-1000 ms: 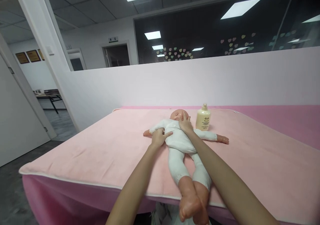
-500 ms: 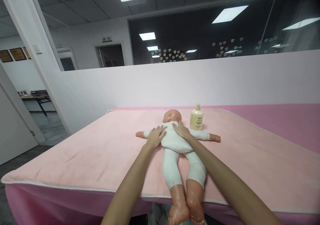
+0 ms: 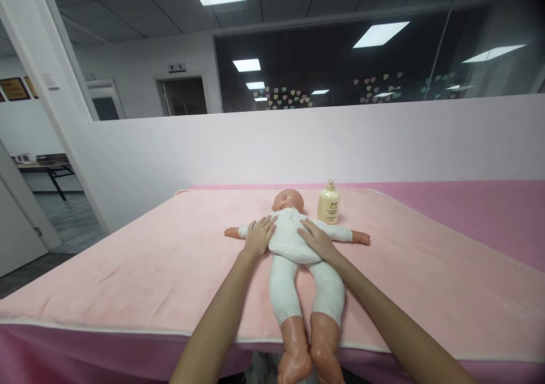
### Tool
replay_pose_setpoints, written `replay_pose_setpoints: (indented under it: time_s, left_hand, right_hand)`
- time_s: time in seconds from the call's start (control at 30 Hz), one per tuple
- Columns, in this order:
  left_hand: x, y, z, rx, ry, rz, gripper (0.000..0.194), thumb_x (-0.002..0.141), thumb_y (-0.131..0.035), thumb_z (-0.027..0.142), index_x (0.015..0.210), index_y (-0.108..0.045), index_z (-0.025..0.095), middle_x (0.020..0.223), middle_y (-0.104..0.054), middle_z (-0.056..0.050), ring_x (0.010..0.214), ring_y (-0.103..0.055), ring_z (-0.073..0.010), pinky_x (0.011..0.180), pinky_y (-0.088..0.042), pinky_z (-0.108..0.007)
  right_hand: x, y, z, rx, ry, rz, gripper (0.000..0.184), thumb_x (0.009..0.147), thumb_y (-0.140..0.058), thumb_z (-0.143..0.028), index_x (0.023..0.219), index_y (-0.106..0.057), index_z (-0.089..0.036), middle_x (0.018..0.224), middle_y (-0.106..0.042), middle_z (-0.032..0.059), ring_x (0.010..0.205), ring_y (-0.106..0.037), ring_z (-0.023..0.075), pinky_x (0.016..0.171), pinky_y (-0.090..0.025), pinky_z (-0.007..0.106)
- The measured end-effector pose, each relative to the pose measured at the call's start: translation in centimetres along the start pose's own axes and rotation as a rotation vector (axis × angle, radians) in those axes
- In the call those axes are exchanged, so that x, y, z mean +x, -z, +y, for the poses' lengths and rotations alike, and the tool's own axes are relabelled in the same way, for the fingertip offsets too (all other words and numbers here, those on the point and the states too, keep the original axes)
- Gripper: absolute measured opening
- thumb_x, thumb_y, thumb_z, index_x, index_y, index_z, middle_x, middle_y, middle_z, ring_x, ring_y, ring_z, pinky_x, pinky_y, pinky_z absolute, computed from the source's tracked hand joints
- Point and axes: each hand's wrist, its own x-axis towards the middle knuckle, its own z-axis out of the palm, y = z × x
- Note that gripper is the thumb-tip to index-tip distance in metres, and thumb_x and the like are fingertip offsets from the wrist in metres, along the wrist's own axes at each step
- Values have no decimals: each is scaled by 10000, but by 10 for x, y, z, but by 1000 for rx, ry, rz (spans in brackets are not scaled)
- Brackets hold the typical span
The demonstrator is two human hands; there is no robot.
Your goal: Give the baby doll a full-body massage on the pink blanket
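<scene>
A baby doll (image 3: 292, 242) with a white cloth body lies face down, its arms spread out and its head turned toward the left. Its bare feet reach past the near edge of the pink towel (image 3: 140, 264). My left hand (image 3: 259, 236) rests flat on the left side of the doll's upper back, fingers stretched out. On the right side of the back lies my right hand (image 3: 317, 240), open, with its fingers pointing up and to the left. Neither hand grips anything. Beyond the doll's right-hand arm stands a pale yellow pump bottle (image 3: 328, 203), upright.
A low white wall (image 3: 272, 145) runs behind the bed, with a dark window (image 3: 332, 60) above it. At the far left are a door (image 3: 19, 219) and a table (image 3: 46, 168) in another room. Pink bedding (image 3: 481, 213) shows at right.
My right hand has slid down the doll's back, from near the neck to the mid back. My left hand stays at the upper left side. The camera view has shifted slightly.
</scene>
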Motion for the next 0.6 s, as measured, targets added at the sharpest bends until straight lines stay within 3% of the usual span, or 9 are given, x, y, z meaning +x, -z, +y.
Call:
replay_pose_setpoints:
  time_s: [0.1, 0.17, 0.27, 0.33, 0.5, 0.6]
  left_hand:
    - [-2, -2, -2, -5, -25, 37, 484, 964, -172, 399, 1388, -375, 285, 1454, -390, -30, 1362, -303, -179, 1109, -205, -467]
    - [-2, -3, -3, -11, -19, 48, 484, 965, -172, 403, 1384, -382, 281, 1447, -401, -33, 1360, -307, -177, 1105, -212, -466]
    - [-2, -1, -1, -1, -15, 56, 478, 967, -174, 401, 1375, -393, 282, 1432, -423, -37, 1353, -320, -176, 1097, -222, -468]
    - [-3, 1, 2, 26, -21, 64, 470, 968, -187, 392, 1362, -412, 271, 1417, -442, -50, 1339, -341, -182, 1089, -238, -463]
    - [-5, 7, 8, 80, -33, 115, 436, 964, -234, 356, 1310, -471, 238, 1355, -509, -71, 1281, -413, -189, 1058, -300, -429]
    - [-6, 12, 11, 56, -29, 161, 397, 949, -296, 332, 1244, -529, 205, 1277, -572, -78, 1203, -486, -202, 1031, -343, -401]
  right_hand:
    - [-9, 16, -13, 163, 146, -14, 441, 834, -489, -470, 1125, -645, -177, 1257, -585, 98, 1241, -471, 244, 1081, -319, 419]
    - [-16, 31, -24, 276, 221, -144, 410, 803, -532, -513, 988, -703, -190, 1180, -633, 89, 1197, -510, 254, 1052, -359, 418]
    - [-25, 53, -35, 317, 238, -373, 406, 698, -670, -502, 989, -708, -220, 1268, -576, 68, 1229, -476, 279, 1057, -358, 423]
    - [-28, 62, -37, 254, 255, -450, 470, 623, -748, -424, 1058, -681, -259, 1333, -519, 41, 1257, -445, 287, 1051, -370, 400]
    - [-26, 58, -29, 201, 286, -375, 507, 589, -748, -296, 1085, -648, -273, 1227, -575, 34, 1196, -490, 267, 999, -415, 358]
    - [-23, 50, -26, 208, 256, -360, 377, 636, -699, -314, 1004, -683, -237, 1243, -571, 43, 1186, -496, 272, 1008, -404, 400]
